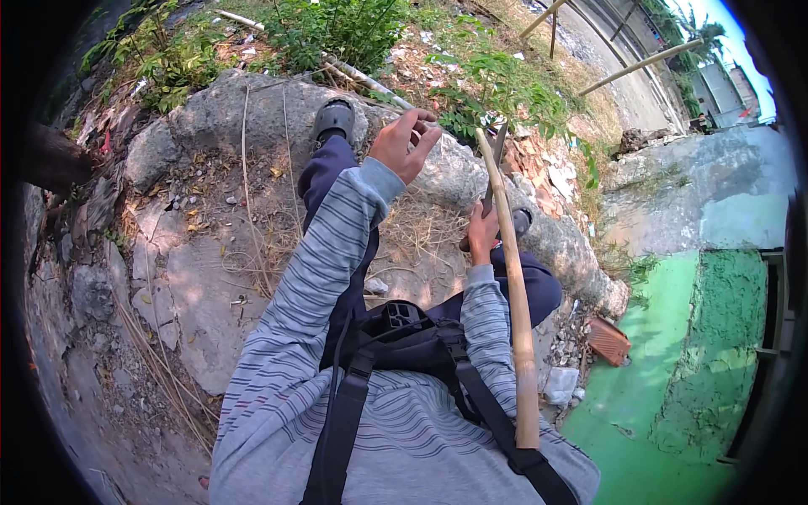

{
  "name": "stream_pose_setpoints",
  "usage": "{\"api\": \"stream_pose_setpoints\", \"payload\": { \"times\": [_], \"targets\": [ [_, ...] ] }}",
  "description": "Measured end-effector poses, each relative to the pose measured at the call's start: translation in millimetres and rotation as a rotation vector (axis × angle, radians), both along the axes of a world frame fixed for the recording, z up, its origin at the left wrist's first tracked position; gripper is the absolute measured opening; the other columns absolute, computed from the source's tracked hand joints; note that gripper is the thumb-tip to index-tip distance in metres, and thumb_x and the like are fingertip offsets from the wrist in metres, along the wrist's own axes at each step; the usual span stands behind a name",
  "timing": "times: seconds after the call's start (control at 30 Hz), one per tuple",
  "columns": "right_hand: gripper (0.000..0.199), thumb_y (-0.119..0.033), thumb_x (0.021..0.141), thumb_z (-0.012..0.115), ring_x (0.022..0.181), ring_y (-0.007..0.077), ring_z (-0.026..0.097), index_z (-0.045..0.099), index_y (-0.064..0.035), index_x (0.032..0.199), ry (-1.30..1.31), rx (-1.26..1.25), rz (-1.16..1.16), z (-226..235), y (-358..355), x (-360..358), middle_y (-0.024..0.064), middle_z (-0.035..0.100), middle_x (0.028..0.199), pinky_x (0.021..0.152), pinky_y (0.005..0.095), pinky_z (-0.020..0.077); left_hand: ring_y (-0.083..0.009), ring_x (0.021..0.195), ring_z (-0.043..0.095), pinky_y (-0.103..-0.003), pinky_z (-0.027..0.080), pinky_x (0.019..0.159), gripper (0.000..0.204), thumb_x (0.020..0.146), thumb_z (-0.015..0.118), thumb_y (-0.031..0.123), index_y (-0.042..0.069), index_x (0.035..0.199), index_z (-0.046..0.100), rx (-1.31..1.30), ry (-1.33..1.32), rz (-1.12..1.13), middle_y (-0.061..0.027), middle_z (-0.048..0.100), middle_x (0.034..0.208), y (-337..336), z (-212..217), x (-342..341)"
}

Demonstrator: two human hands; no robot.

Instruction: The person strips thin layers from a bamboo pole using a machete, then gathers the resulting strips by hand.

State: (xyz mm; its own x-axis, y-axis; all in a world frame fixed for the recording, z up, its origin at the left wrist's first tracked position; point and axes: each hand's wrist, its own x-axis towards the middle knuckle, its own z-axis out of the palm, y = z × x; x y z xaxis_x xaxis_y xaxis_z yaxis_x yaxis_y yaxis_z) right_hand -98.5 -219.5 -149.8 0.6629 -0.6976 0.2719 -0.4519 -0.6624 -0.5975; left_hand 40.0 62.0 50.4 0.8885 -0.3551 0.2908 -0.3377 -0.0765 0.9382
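My left hand [406, 145] is raised over the stone ledge, its fingers loosely bent and apart, with nothing visible in them. My right hand [481, 229] is closed round a knife [499, 150] whose dark blade points up and away. Part of that blade is hidden behind a long pale bamboo strip [515, 290]. The bamboo strip slants from beside the blade back over my right thigh and forearm to my chest. Whether my right fingers also touch the bamboo cannot be made out.
My shoes rest by a rough stone ledge [227, 114]. Thin long strips [246, 177] lie on the left, and dry shavings [421, 227] lie between my legs. A reddish brick-like block [608, 341] sits near the green wall [644, 396]. Leafy plants [337, 34] grow beyond the ledge.
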Motion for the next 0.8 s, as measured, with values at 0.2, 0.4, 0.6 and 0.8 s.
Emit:
{"api": "stream_pose_setpoints", "payload": {
  "times": [0.2, 0.4, 0.6, 0.8],
  "targets": [
    [0.042, -0.036, 0.097, 0.058, 0.097, 0.0418, 0.065, 0.063, 0.0031, 0.111, -0.054, 0.004, 0.09, -18.8, 3.4, -21.5, 0.0241, 0.069, 0.098, 0.086, 0.0489, 0.0479, -0.0316, 0.126, 0.051, -0.044, 0.042, 0.106, 0.072, 0.083, 0.079, 0.034, 0.009, 0.141, 0.045, -0.006, -0.377, -0.289, -0.0149, 0.052, 0.136, -18.8, 12.0, -25.2],
    [0.049, -0.039, 0.096, 0.059, 0.112, 0.0445, 0.062, 0.062, 0.0003, 0.126, 0.014, -0.106, 0.071, -3.7, 35.3, -25.4, 0.0269, 0.068, 0.114, 0.096, 0.0495, 0.0466, -0.0335, 0.147, 0.033, -0.055, 0.026, 0.121, 0.095, 0.07, 0.086, 0.035, 0.017, 0.149, 0.037, 0.103, -0.76, -0.833, -0.0122, 0.039, 0.152, -27.6, 60.8, -169.0],
    [0.049, -0.039, 0.095, 0.062, 0.112, 0.0443, 0.062, 0.061, -0.0018, 0.127, 0.472, 0.198, -0.009, 40.7, 56.3, -18.4, 0.0268, 0.067, 0.117, 0.098, 0.051, 0.0451, -0.0254, 0.084, 0.068, -0.041, 0.056, 0.076, 0.034, 0.089, 0.068, 0.028, 0.013, 0.117, 0.055, -0.004, -1.031, -0.581, -0.0047, 0.063, 0.09, -100.6, 81.9, -149.0],
    [0.039, -0.034, 0.095, 0.061, 0.101, 0.0497, 0.064, 0.064, 0.004, 0.102, 0.263, 0.114, 0.206, 23.3, 29.6, -35.6, 0.032, 0.068, 0.1, 0.087, 0.0536, 0.048, -0.0365, 0.069, 0.068, -0.047, 0.055, 0.066, 0.034, 0.097, 0.065, 0.035, 0.007, 0.111, 0.054, -0.068, -0.783, -0.256, -0.0136, 0.067, 0.074, -152.4, 176.4, -24.7]
  ]
}}
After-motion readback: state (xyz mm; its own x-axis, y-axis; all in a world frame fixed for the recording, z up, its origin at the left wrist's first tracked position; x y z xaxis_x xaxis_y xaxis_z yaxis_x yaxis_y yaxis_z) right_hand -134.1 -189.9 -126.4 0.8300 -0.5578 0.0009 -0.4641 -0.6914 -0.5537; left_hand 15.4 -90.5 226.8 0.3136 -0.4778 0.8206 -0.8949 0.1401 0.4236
